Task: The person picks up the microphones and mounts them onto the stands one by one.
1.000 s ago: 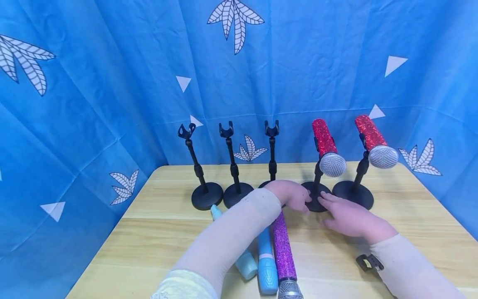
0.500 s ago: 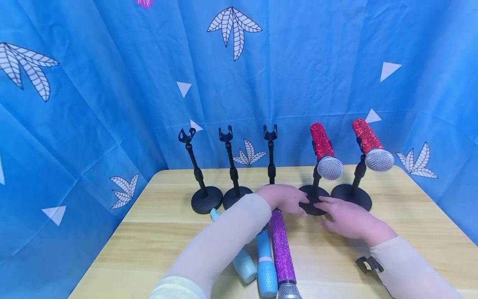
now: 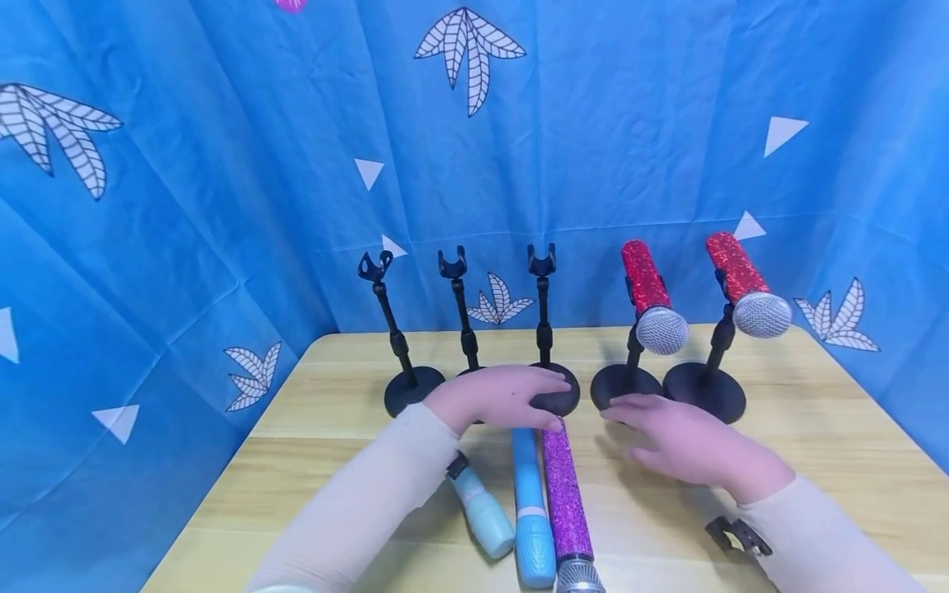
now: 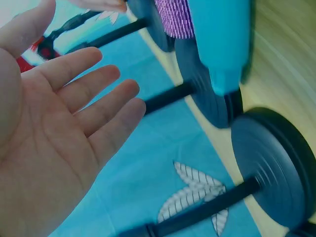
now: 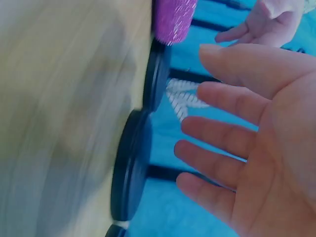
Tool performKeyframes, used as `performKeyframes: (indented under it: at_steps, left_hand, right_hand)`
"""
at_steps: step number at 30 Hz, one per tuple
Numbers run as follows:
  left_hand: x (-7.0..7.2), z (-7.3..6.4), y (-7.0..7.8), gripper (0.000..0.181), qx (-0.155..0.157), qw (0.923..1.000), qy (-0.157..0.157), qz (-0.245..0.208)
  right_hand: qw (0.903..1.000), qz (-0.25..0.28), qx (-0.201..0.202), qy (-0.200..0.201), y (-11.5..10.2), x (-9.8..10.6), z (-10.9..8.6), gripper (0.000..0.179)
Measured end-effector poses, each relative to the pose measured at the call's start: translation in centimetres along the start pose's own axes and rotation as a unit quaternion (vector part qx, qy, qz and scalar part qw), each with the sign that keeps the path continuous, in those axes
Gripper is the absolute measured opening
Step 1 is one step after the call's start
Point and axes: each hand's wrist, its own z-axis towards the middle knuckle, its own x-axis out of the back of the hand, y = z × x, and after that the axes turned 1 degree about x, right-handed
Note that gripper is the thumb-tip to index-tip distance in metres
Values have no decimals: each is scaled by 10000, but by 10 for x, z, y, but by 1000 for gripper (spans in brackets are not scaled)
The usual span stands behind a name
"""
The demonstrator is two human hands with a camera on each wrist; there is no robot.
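My left hand [image 3: 504, 397] is held with its fingers stretched over the near ends of the middle stands, overlapping the base [image 3: 559, 399] of the middle black microphone stand. In the left wrist view its palm [image 4: 54, 133] faces the camera with nothing in it. My right hand [image 3: 678, 436] hovers before the fourth stand's base [image 3: 623, 385], fingers loosely extended; its palm [image 5: 271, 148] is bare too. Between and below the hands lie a purple glitter microphone [image 3: 567, 494], a blue microphone [image 3: 528, 502] and a pale teal microphone [image 3: 485, 515], the last partly hidden by my left arm.
Several black stands line the table's [image 3: 296, 461] back edge. Two carry red glitter microphones, one on the fourth stand [image 3: 645, 276] and one on the rightmost [image 3: 737, 268]. The clips of the left stand [image 3: 376, 265], second stand [image 3: 452, 262] and middle stand [image 3: 542, 260] hold nothing. A blue curtain [image 3: 623, 123] hangs behind.
My left hand has moved left, away from the fourth stand's base, and its fingers have spread. My right hand has stayed almost in place. The stands and microphones are where they were.
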Motion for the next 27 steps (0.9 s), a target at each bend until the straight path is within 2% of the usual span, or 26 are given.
performKeyframes:
  at_steps: [8,13,17,20,23,27]
  left_hand:
    - [0,-43,-20,65,188,9971,594,-446]
    - [-1,-59,-33,67,330,9928,950,-652]
    - [-2,-63,-41,67,473,9907,1096,-659]
    - [-3,-62,-43,67,554,9892,1151,-716]
    - [-3,-58,-43,68,634,9867,1259,-808]
    - [3,-49,-41,68,782,9810,1481,-975]
  right_hand:
    - [9936,-95,1121,34,-38,-1,10,60]
    - [9865,-247,1600,-242,-57,-7,25,57]
    - [9798,-391,1930,-342,-64,-17,35,51]
    - [9770,-387,2090,-189,-64,-24,36,49]
    - [9789,-334,2015,-96,-60,-29,35,49]
    - [9840,-201,1759,-173,-49,-31,30,47]
